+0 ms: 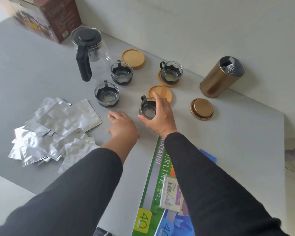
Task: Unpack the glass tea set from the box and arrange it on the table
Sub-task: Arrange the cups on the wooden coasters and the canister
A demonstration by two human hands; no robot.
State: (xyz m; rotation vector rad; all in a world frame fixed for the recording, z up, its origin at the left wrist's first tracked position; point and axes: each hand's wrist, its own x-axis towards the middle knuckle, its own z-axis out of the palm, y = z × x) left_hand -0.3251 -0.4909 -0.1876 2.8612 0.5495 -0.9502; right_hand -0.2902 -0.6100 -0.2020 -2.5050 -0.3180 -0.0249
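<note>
Head view, progress: the box [46,16] stands at the far left of the table [237,142], and the set seems to be already out of it.
Teapot: the glass teapot [90,50] stands upright near the box, with its black lid on.
Cups: four glass cups are on the table; only the far right cup [171,72] sits on a coaster.
Coasters: two wooden coasters, one far [132,59] and one in the middle [161,93], are bare, so I judge that the arranging is partly done.
Right hand: the right hand [160,116] is curled around the near cup [147,109], fingers at its rim, just beside the middle coaster.
Left hand: the left hand [123,126] is open, palm down, holding nothing, low over the table; if it touches, I cannot tell.
Other things: foil sachets [58,126] lie at the left, a gold tin [221,77] with its lid [201,109] off at the right.
</note>
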